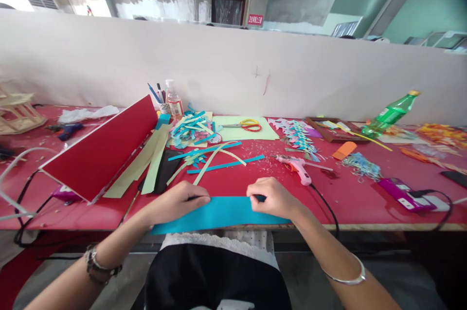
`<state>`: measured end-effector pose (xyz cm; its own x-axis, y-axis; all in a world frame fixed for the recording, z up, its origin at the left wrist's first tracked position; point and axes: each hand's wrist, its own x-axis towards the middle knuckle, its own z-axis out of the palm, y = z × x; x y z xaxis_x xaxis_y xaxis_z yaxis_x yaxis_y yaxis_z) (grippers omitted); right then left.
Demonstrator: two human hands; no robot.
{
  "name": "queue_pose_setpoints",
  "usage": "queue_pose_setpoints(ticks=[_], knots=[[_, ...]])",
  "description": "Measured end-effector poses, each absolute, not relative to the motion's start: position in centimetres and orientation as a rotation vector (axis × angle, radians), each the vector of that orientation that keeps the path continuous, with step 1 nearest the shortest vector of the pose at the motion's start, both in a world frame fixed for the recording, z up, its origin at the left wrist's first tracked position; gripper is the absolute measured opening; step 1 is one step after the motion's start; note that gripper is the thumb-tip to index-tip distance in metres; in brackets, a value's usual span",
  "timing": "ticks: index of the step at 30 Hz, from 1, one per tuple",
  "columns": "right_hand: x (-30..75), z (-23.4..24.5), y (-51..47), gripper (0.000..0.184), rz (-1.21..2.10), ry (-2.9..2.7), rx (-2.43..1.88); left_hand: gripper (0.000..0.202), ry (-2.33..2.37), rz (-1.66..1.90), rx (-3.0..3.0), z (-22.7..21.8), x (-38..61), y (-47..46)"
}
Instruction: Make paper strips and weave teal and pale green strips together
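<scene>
A long blue paper sheet [222, 212] lies at the front edge of the red table [350, 193], partly hanging over it. My left hand [178, 200] presses on the sheet's upper left edge with fingers curled and pinched. My right hand [272, 198] pinches the sheet's top edge right of centre, fingers closed on it. Loose blue and pale green paper strips [215, 154] lie just beyond my hands.
A red board [105, 149] leans at the left. Scissors [246, 125] rest on green paper. A pink glue gun [297, 168] with its black cord lies at my right. A green bottle [392, 114], a purple power strip [403, 193], paper scraps and a white partition wall are also here.
</scene>
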<state>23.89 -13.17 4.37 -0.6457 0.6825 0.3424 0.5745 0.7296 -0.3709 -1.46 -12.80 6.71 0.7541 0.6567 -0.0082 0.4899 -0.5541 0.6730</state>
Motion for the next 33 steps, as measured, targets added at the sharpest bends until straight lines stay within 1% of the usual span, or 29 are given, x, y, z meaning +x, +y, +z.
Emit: queue_pose_setpoints(ticks=[5, 8, 11, 12, 14, 15, 17, 20, 23, 26, 30, 33], knots=[[29.4, 3.3, -12.6, 0.016, 0.386, -2.365, -1.218, 0.032, 0.954, 0.25, 2.16, 7.0, -5.5, -11.1], [30.2, 4.1, -12.5, 0.014, 0.298, -2.167, -1.325, 0.031, 0.962, 0.217, 2.184, 7.9, -6.0, -11.0], [27.4, 6.0, -12.7, 0.013, 0.214, -2.137, -1.182, 0.032, 0.89, 0.208, 2.28, 8.7, -4.6, -11.1], [25.9, 6.6, -12.8, 0.015, 0.226, -2.204, -1.117, 0.032, 0.859, 0.209, 2.308, 8.9, -4.0, -11.2], [23.2, 7.2, -13.0, 0.026, 0.25, -2.361, -1.027, 0.032, 0.808, 0.207, 2.361, 9.2, -3.0, -11.2], [22.1, 7.2, -13.0, 0.027, 0.271, -2.423, -0.99, 0.031, 0.794, 0.197, 2.389, 9.3, -2.7, -11.3], [20.7, 6.7, -12.9, 0.021, 0.363, -2.532, -0.958, 0.029, 0.808, 0.168, 2.465, 9.4, -2.3, -11.4], [20.2, 5.6, -12.6, 0.023, 0.451, -2.597, -1.011, 0.024, 0.915, 0.15, 2.586, 9.3, -2.1, -11.7], [19.9, 5.1, -12.4, 0.023, 0.478, -2.573, -1.071, 0.016, 1.027, 0.218, 2.701, 8.7, -1.4, -12.0], [19.3, 5.3, -12.5, 0.024, 0.512, -2.528, -1.068, 0.013, 1.005, 0.26, 2.844, 7.9, -0.1, -12.0], [19.7, 6.0, -12.7, 0.025, 0.636, -2.473, -1.02, 0.017, 0.995, 0.383, 3.053, 6.9, 0.8, -11.9], [21.6, 6.3, -12.9, 0.027, 0.753, -2.429, -1.025, 0.021, 1.021, 0.472, 3.174, 6.4, -0.6, -11.7]])
